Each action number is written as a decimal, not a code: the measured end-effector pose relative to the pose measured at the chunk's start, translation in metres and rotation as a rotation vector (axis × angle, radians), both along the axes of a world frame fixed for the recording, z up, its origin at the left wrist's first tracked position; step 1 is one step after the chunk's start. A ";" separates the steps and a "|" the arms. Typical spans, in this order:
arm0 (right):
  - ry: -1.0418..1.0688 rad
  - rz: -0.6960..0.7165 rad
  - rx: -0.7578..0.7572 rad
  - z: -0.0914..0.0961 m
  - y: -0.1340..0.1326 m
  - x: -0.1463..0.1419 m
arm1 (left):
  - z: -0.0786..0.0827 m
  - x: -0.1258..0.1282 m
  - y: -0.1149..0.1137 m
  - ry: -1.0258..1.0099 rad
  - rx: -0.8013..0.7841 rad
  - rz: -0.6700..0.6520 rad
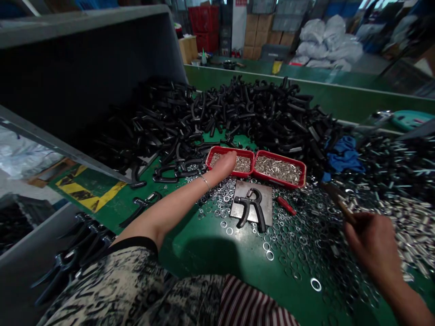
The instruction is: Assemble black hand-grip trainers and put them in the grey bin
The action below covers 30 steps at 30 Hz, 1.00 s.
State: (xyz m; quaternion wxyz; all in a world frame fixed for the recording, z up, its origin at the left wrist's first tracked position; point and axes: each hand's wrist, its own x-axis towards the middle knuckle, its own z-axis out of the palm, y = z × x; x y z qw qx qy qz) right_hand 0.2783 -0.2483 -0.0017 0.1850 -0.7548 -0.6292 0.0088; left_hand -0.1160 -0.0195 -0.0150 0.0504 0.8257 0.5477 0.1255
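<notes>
On the left of the smooth green table [204,244] a tangled heap of curved black plastic handles [244,108] spills from a grey metal chute [84,68]. The left hand [224,165] reaches forward with its fingers dipped into the left red tray [238,150], a shallow plastic box of tiny shiny metal pins; it cannot be told whether the fingers pinch any. A second red tray [303,179] touches it on the right, holding the same pins. Just in front lies a flat square steel plate [265,192], and on it rests a black hand grip [249,206] with two splayed handles. Thin silver rings [272,253] are scattered around the plate. Further right lies a crumpled blue cloth [345,154]. The right hand [374,246] is closed around a wooden-handled tool [343,206], beside a heap of short metal tubes [408,217].
</notes>
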 end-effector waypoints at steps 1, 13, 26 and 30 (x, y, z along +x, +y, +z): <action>0.072 0.023 -0.049 0.006 -0.003 -0.009 | -0.002 -0.001 0.000 -0.044 0.009 -0.009; 0.387 0.266 -0.240 0.039 0.003 -0.147 | 0.005 -0.013 -0.023 -0.660 0.125 -0.087; 0.662 0.327 -0.517 0.006 0.022 -0.139 | -0.002 -0.003 -0.076 -0.767 -0.450 -0.215; 0.970 0.166 -0.510 0.007 0.008 -0.134 | -0.016 0.019 -0.071 -0.663 -0.384 -0.266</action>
